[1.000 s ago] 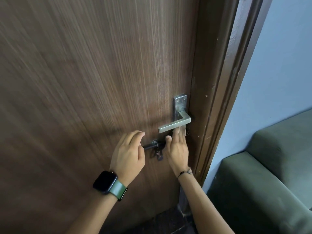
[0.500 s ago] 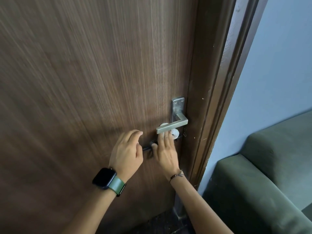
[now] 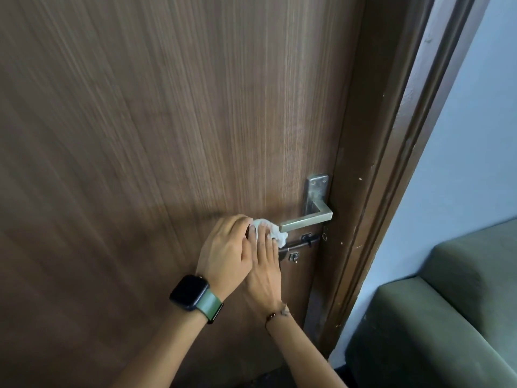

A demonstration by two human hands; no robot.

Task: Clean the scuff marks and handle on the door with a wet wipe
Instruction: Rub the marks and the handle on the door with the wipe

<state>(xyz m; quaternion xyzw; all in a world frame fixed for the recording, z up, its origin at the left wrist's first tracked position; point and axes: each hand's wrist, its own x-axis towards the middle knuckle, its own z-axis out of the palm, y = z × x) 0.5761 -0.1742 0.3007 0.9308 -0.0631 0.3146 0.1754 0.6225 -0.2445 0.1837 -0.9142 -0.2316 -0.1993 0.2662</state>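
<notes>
A person's two hands meet against a brown wood-grain door (image 3: 167, 121), just left of the free end of its brushed-metal lever handle (image 3: 306, 219). The right hand (image 3: 265, 264) lies flat on the door with straight fingers (image 3: 261, 238) pressing a crumpled white wet wipe (image 3: 272, 229) to the wood; the wipe bulges out past the fingertips and sits touching or all but touching the lever's tip, so it is on the door panel beside the handle, not around it. The left hand (image 3: 226, 253) overlaps the right from the left side, its fingers loosely curved over the right hand's knuckles and the near edge of the wipe; whether they actually pinch the wipe cannot be told from this angle.

The left wrist carries a dark-faced smartwatch (image 3: 190, 292) on a green strap, and a thin bracelet (image 3: 277, 313) circles the right wrist. The lever runs level from its upright metal backplate (image 3: 316, 191), which is fixed near the door's right edge. Just below the lever, a dark sliding bolt (image 3: 303, 243) lies across the door toward the frame, its left end hidden behind the right hand's fingers.

To the right stands the dark brown door frame (image 3: 372, 191), flecked with small pale chips and marks. Beyond it is a pale blue wall (image 3: 461, 149), and in the near right corner a grey-green upholstered sofa (image 3: 447, 317) rests against that wall.
</notes>
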